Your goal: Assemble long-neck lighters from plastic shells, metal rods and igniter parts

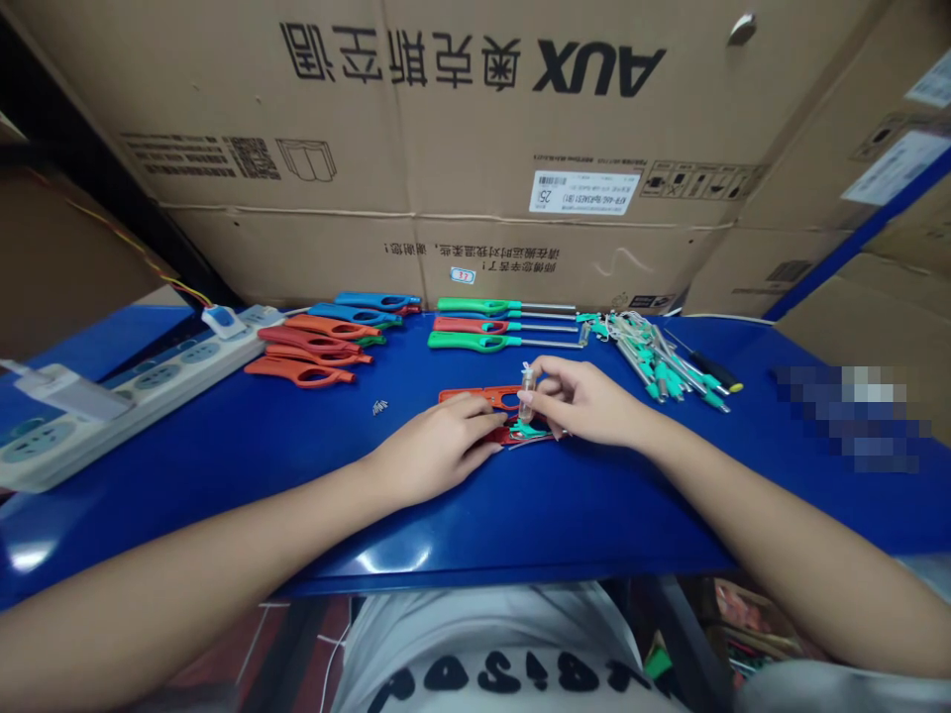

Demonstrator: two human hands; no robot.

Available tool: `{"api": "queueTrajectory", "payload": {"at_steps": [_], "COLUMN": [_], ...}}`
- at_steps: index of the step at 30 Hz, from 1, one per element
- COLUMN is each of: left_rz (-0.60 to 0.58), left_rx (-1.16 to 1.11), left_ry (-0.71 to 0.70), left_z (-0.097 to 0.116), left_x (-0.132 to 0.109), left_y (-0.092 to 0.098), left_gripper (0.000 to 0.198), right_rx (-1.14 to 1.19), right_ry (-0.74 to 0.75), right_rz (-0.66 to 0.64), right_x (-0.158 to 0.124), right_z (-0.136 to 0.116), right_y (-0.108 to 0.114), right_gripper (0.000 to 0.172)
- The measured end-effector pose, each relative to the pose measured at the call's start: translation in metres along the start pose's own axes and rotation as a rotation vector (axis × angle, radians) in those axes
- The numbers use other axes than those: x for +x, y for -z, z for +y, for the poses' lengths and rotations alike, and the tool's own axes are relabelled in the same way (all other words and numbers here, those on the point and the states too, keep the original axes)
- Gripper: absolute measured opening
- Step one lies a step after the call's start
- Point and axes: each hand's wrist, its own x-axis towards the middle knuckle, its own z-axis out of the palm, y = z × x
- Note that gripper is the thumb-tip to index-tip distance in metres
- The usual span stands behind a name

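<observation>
My right hand (586, 401) pinches a small clear vial (527, 394) upright between thumb and fingers. Beneath it lies a red lighter shell (505, 434) with a teal part (527, 430) inside. My left hand (438, 446) rests over the left end of that shell, its fingers pressed together on it. Just behind, an orange shell half (497, 398) lies on the table, partly covered by my left fingers. The left end of the red shell is hidden by my left hand.
Empty handles (304, 371) are piled at the left beside a power strip (185, 376). Behind my hands lie long lighters (475, 341). Metal tubes with teal parts (654, 361) and a screwdriver (717, 371) are at the right. Small pins (380, 407) sit left of centre. Cardboard (416, 198) stands behind.
</observation>
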Motion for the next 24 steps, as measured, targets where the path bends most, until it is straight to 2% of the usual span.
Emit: {"api": "queueTrajectory", "payload": {"at_steps": [5, 8, 20, 24], "left_rz": [0.020, 0.021, 0.024, 0.158], "left_rx": [-0.006, -0.008, -0.011, -0.146], "left_ry": [-0.013, -0.021, -0.026, 0.052], "left_z": [-0.002, -0.003, -0.002, 0.005], "left_x": [-0.001, -0.001, 0.000, 0.001], "left_y": [-0.002, -0.002, -0.003, -0.002], "left_gripper": [0.030, 0.029, 0.028, 0.035], "right_rx": [-0.293, -0.373, -0.404, -0.375], "right_ry": [0.152, 0.207, 0.231, 0.304], "right_rz": [-0.040, -0.072, -0.073, -0.014], "right_x": [-0.007, -0.007, -0.009, -0.008], "right_z": [-0.007, -0.009, -0.012, -0.011], "right_y": [0.012, 0.014, 0.012, 0.005], "right_gripper": [0.022, 0.019, 0.013, 0.016]}}
